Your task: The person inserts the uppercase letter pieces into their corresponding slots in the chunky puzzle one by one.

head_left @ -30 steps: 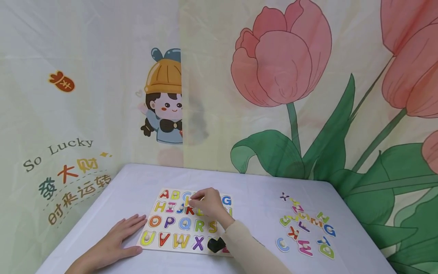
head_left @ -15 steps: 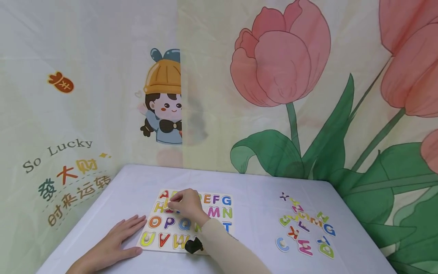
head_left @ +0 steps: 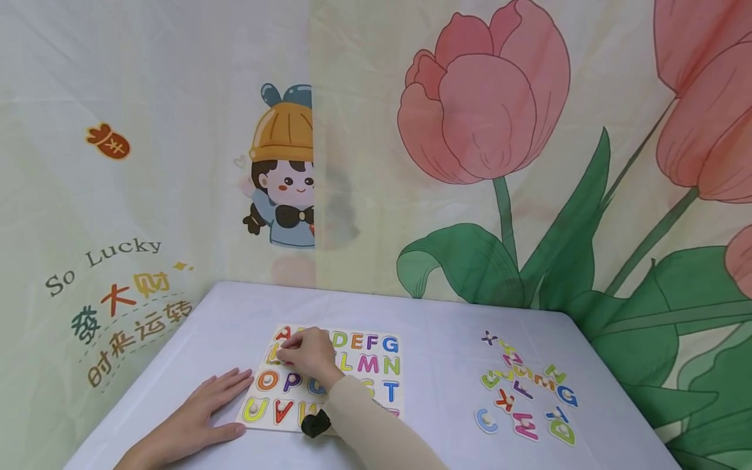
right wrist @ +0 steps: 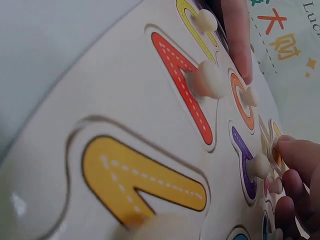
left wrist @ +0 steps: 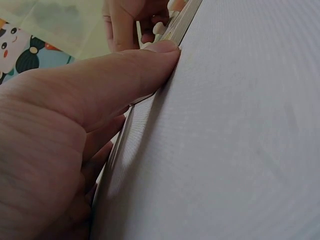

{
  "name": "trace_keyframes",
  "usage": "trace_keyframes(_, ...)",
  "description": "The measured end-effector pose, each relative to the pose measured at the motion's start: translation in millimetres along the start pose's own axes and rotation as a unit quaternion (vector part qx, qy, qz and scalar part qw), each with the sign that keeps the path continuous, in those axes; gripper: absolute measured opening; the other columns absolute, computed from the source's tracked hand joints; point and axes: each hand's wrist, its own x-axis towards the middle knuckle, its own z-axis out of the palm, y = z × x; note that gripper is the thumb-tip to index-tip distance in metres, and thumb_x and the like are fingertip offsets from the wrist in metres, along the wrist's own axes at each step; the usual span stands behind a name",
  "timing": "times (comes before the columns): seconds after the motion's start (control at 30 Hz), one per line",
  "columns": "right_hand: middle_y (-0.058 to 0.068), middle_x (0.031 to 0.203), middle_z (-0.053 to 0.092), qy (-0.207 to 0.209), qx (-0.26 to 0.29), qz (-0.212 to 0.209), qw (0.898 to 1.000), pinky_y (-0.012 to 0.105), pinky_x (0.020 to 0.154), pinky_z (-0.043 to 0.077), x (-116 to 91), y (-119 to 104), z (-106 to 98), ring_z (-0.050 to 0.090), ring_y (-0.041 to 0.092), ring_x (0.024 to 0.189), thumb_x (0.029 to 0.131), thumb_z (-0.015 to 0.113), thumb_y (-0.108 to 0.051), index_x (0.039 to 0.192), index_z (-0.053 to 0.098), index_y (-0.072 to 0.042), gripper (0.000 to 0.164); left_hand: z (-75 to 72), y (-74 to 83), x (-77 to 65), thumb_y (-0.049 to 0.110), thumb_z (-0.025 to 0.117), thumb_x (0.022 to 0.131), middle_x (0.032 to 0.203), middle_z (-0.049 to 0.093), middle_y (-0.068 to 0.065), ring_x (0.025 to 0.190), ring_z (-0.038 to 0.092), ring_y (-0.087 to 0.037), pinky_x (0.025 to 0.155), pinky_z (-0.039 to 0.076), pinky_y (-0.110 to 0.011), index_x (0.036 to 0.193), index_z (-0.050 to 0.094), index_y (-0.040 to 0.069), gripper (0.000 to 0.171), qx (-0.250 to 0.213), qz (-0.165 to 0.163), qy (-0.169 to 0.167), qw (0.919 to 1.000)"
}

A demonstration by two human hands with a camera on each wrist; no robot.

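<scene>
A white alphabet puzzle board (head_left: 378, 378) lies on the table, with knobbed letter pieces set in its lower left rows, among them an orange O (head_left: 267, 380), purple P (head_left: 292, 382) and yellow U (head_left: 254, 410). My right hand (head_left: 314, 356) pinches a yellow letter piece (right wrist: 276, 145) over the board's left side, at the H slot in the second row. The hand covers most of that piece in the head view. Flat on the table, my left hand (head_left: 202, 411) has straight fingers against the board's left edge; its thumb (left wrist: 145, 70) touches the edge.
Several loose letter pieces lie in a cluster on the right of the table, including a light blue C (head_left: 485, 420), a blue G (head_left: 566, 395) and a pink M (head_left: 525, 425). A printed curtain (head_left: 364, 261) hangs behind the white table (head_left: 446, 339).
My right hand has moved left across the board with the yellow letter piece, from near the C and K to the H slot. The left hand stays in place.
</scene>
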Motion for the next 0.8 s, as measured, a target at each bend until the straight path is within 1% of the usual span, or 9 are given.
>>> trace_keyframes(0.1, -0.017, 0.064, 0.060, 0.008, -0.011, 0.011, 1.000, 0.027, 0.070, 0.043, 0.0, -1.5, 4.0, 0.051, 0.002, 0.065, 0.083, 0.091, -0.031, 0.074, 0.079, -0.031, 0.015, -0.4, 1.2, 0.9, 0.048, 0.084, 0.087, 0.151, 0.061, -0.014, 0.147, 0.009, 0.025, 0.118, -0.003, -0.002, 0.149, 0.062, 0.009, 0.077, -0.006, -0.016, -0.009, 0.9998)
trace_keyframes(0.2, -0.016, 0.063, 0.059, 0.011, -0.016, 0.027, 0.999, 0.028, 0.069, 0.041, 0.3, -2.2, 8.0, 0.051, 0.003, 0.064, 0.082, 0.091, -0.033, 0.074, 0.079, -0.032, 0.014, -0.8, 1.4, 1.8, 0.050, 0.083, 0.088, 0.153, 0.060, -0.014, 0.146, 0.007, 0.026, 0.118, -0.004, -0.001, 0.150, 0.061, 0.010, 0.077, -0.009, -0.026, -0.015, 0.9995)
trace_keyframes(0.3, -0.016, 0.062, 0.058, 0.016, -0.022, 0.032, 0.999, 0.027, 0.066, 0.040, 0.4, -2.2, 11.7, 0.049, 0.004, 0.064, 0.082, 0.091, -0.034, 0.075, 0.080, -0.032, 0.014, -1.0, 1.8, 1.8, 0.049, 0.084, 0.087, 0.152, 0.060, -0.015, 0.147, 0.007, 0.025, 0.119, -0.003, -0.002, 0.149, 0.061, 0.009, 0.077, -0.006, -0.017, -0.009, 0.9998)
trace_keyframes(0.43, -0.017, 0.060, 0.057, 0.027, -0.030, 0.023, 0.999, 0.025, 0.069, 0.040, 0.7, -1.2, 15.9, 0.048, 0.003, 0.066, 0.082, 0.091, -0.034, 0.076, 0.080, -0.032, 0.013, -1.6, 2.3, 1.3, 0.047, 0.084, 0.087, 0.151, 0.061, -0.015, 0.148, 0.009, 0.024, 0.120, -0.002, -0.003, 0.149, 0.062, 0.008, 0.076, -0.002, -0.005, -0.004, 1.0000)
trace_keyframes(0.63, -0.017, 0.060, 0.057, 0.031, -0.019, 0.025, 0.999, 0.027, 0.073, 0.041, 1.1, 0.7, 22.9, 0.049, 0.003, 0.067, 0.083, 0.092, -0.036, 0.078, 0.080, -0.034, 0.013, -3.6, 3.9, 0.6, 0.048, 0.083, 0.088, 0.152, 0.061, -0.015, 0.147, 0.008, 0.026, 0.118, -0.004, -0.002, 0.149, 0.062, 0.009, 0.076, -0.011, -0.020, -0.014, 0.9996)
trace_keyframes(0.8, -0.017, 0.062, 0.056, 0.037, -0.024, 0.026, 0.999, 0.031, 0.079, 0.042, 0.6, 0.2, 24.3, 0.048, 0.004, 0.070, 0.083, 0.092, -0.037, 0.079, 0.080, -0.034, 0.013, -3.1, 2.0, 0.1, 0.046, 0.084, 0.088, 0.152, 0.060, -0.014, 0.149, 0.011, 0.023, 0.120, -0.002, -0.003, 0.150, 0.061, 0.010, 0.076, -0.002, -0.005, -0.007, 1.0000)
